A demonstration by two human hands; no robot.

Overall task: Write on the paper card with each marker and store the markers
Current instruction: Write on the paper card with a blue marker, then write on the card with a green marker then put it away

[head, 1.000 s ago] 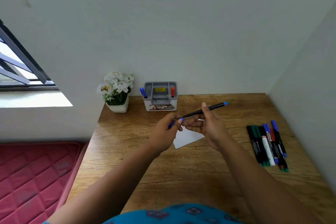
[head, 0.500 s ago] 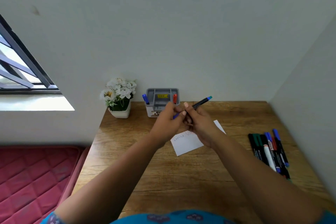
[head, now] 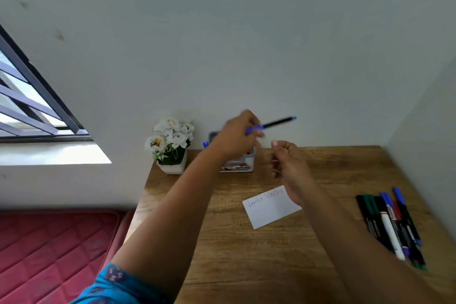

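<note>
Pale walls meet at a corner over a wooden desk [head: 246,254], with a window [head: 37,106] and a red mattress [head: 49,242] far left of the hands. Left of the left hand [head: 234,140] stands a white flower pot [head: 171,148]. That hand grips a blue-capped marker [head: 271,124] above the grey organizer [head: 243,163]. The right hand [head: 288,163], fingers loosely curled and holding nothing, hovers just beside it, over the paper card [head: 269,207]. More markers [head: 389,222] lie well right of it.
</note>
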